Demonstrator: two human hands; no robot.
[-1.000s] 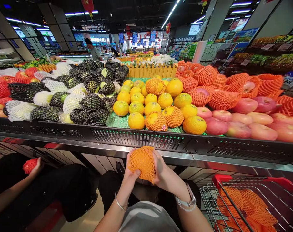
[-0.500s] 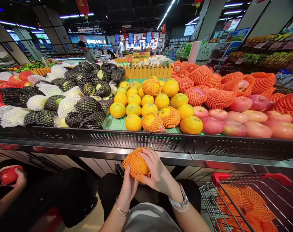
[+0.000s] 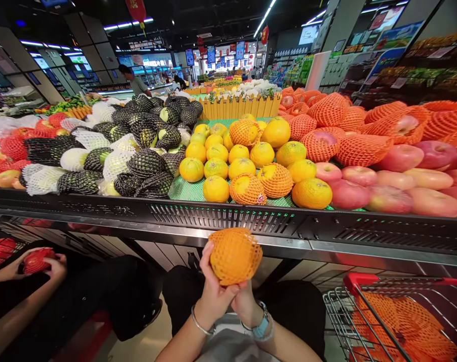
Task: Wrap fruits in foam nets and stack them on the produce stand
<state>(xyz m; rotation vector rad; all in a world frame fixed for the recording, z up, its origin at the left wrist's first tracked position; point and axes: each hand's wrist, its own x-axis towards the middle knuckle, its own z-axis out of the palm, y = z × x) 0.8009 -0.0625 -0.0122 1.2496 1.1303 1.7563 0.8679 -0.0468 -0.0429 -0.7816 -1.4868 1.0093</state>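
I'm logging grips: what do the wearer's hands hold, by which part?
A netted orange fruit: the left hand grips its left side and underside; the right hand is beneath it, exact contact hidden.

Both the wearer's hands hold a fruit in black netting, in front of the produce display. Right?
Wrong colour: the head view shows orange netting, not black. The wearer's left hand and right hand do hold the fruit, in front of the produce display.
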